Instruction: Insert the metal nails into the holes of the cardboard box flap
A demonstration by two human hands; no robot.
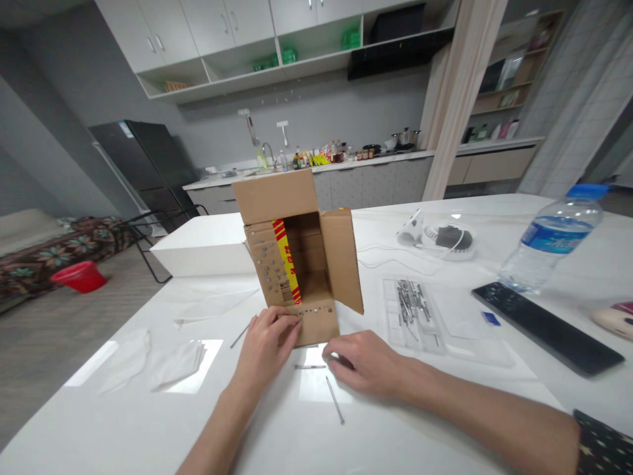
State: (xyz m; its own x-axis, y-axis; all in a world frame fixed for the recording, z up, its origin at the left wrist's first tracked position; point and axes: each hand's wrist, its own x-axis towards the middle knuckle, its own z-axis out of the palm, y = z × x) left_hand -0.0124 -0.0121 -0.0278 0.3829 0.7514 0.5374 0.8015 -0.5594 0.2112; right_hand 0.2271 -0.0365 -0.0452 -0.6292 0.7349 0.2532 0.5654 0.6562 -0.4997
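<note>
Box with punched flap, nails loose beside it

Table [445,422] carries a cardboard box [297,257] near its middle, flaps open. Holes already dot its left and front flaps. The left hand [267,340] lies curled on the front flap, gripping nothing visible. The right hand [363,361] rests loosely curled beside two loose nails [335,398]; more wait in a tray [445,316].

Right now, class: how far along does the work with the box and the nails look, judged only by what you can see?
Done: studs dot the cardboard box flaps. In hand: the left hand presses its front flap; the right hand rests beside it. Left: loose nails on the table and more in the clear tray.
</note>
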